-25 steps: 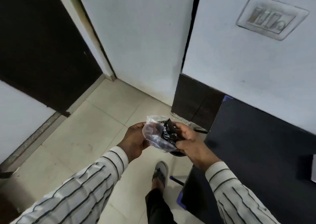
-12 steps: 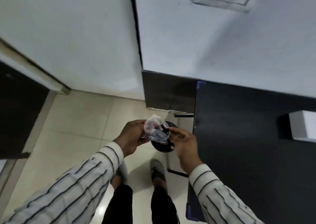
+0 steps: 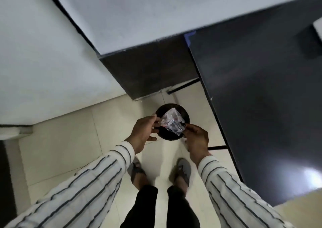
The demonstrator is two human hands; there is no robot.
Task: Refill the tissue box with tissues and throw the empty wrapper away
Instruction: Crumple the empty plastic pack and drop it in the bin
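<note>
A crumpled clear plastic wrapper (image 3: 171, 122) with dark print is held between both hands, directly above a round black bin (image 3: 185, 113) standing on the tiled floor. My left hand (image 3: 143, 132) pinches the wrapper's left edge with thumb and fingertips. Its right edge is pinched by my right hand (image 3: 196, 138). A white box-like thing (image 3: 318, 28), only partly in view, sits at the far right edge of the dark table; I cannot tell whether it is the tissue box.
The dark table (image 3: 261, 97) runs along the right, its thin black legs (image 3: 183, 85) beside the bin. A white wall with a dark skirting panel (image 3: 149, 69) stands behind the bin. My two feet (image 3: 182, 171) stand on pale floor tiles below the hands.
The view has tilted further down, so the bin now lies in full view under the wrapper. Both hands still hold the wrapper, now stretched a little wider over the bin's opening.
</note>
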